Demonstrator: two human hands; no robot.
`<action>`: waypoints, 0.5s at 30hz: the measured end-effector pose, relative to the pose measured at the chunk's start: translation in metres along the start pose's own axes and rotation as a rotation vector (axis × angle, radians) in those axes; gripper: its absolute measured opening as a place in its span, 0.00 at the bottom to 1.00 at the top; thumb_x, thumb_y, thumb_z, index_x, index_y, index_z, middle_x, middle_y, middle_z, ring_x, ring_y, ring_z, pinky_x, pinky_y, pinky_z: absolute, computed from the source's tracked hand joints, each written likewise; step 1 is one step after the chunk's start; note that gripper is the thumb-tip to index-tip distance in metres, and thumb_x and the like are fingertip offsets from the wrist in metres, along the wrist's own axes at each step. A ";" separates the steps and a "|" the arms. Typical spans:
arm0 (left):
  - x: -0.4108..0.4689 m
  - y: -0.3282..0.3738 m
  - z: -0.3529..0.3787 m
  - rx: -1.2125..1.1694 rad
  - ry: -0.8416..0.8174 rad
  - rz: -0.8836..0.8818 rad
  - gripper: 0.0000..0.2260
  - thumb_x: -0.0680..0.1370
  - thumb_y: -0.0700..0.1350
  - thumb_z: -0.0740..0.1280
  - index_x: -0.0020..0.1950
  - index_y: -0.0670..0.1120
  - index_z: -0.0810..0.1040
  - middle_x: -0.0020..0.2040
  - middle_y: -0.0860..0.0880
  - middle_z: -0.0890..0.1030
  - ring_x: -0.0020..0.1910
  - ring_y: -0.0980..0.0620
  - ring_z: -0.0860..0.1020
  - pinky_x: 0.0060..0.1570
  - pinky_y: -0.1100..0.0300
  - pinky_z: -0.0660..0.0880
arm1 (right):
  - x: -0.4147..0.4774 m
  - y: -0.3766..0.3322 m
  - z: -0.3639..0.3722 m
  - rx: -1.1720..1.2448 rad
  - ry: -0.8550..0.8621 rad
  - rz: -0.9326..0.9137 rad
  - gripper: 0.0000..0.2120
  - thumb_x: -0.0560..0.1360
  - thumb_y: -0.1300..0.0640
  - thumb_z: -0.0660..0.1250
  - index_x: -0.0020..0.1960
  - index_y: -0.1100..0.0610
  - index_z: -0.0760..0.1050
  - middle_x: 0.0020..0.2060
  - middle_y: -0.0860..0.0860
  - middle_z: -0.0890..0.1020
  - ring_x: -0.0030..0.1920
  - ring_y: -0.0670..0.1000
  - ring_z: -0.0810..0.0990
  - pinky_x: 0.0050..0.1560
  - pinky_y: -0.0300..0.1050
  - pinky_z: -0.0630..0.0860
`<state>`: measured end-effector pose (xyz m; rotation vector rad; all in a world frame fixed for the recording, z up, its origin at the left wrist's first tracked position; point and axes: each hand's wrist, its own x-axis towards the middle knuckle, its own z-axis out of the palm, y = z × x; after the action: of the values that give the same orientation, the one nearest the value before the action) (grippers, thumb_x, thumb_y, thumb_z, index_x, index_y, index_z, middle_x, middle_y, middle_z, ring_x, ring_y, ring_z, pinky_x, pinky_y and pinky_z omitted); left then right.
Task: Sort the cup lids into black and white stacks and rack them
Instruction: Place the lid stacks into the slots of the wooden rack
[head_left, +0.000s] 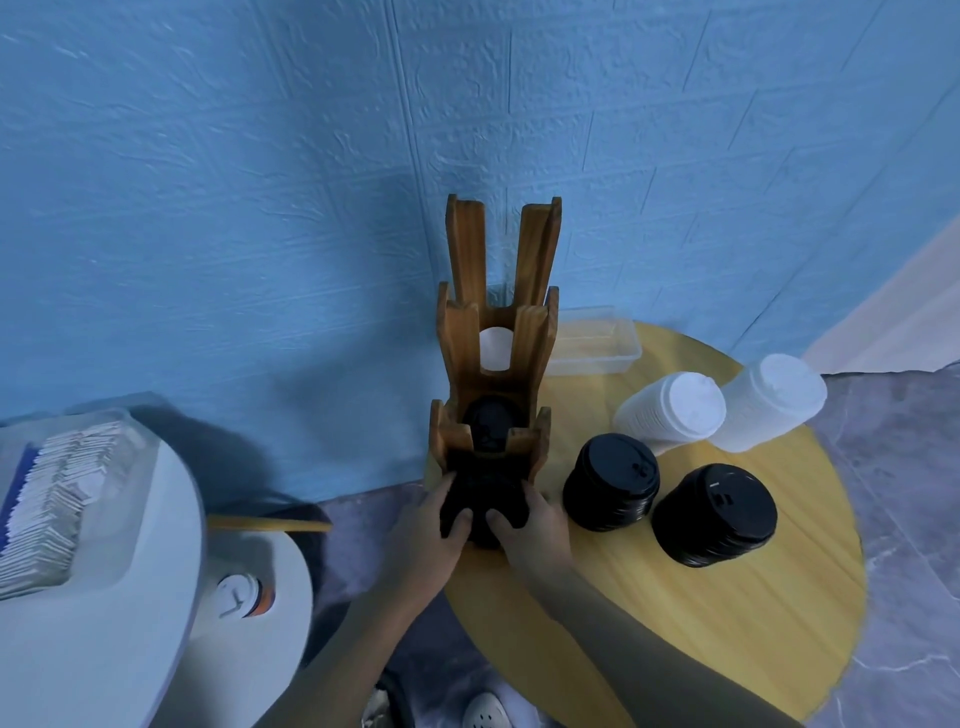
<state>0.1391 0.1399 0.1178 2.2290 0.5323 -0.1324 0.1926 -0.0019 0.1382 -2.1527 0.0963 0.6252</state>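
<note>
While low against the rack (496, 322) — black lid stack (483, 496) clamped between hands — left hand (434, 527), right hand (530, 527)

The left hand (434, 525) and right hand (530, 527) are covering the near end of the black lid stack (484, 483), and the front walls of the wooden rack (532, 338) are hiding its far end. Its lids are blurring into one dark mass. The rack is screening the left end of the clear plastic container (597, 343). The bottom edge is cutting off a white shoe (485, 716).
</note>
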 end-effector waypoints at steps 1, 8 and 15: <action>0.001 -0.001 0.002 0.014 0.009 0.001 0.27 0.77 0.61 0.59 0.75 0.57 0.67 0.66 0.52 0.76 0.64 0.54 0.76 0.61 0.57 0.77 | 0.001 0.000 0.001 0.007 0.009 -0.002 0.28 0.74 0.48 0.70 0.72 0.51 0.68 0.59 0.51 0.75 0.63 0.54 0.73 0.63 0.52 0.74; 0.007 0.014 0.007 -0.019 0.141 -0.001 0.18 0.79 0.46 0.69 0.69 0.50 0.72 0.60 0.48 0.77 0.58 0.51 0.76 0.54 0.61 0.74 | 0.000 0.005 0.002 0.054 0.120 -0.030 0.26 0.72 0.54 0.73 0.65 0.52 0.65 0.58 0.49 0.70 0.59 0.50 0.72 0.58 0.44 0.74; 0.006 0.012 0.005 0.007 0.146 0.048 0.20 0.77 0.46 0.71 0.69 0.49 0.72 0.61 0.49 0.80 0.57 0.52 0.77 0.53 0.63 0.74 | -0.003 0.009 -0.002 -0.094 0.034 -0.184 0.31 0.74 0.49 0.70 0.73 0.47 0.62 0.63 0.47 0.68 0.61 0.49 0.72 0.60 0.46 0.74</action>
<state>0.1499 0.1306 0.1215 2.2679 0.5564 0.0535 0.1877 -0.0094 0.1339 -2.2321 -0.1143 0.4950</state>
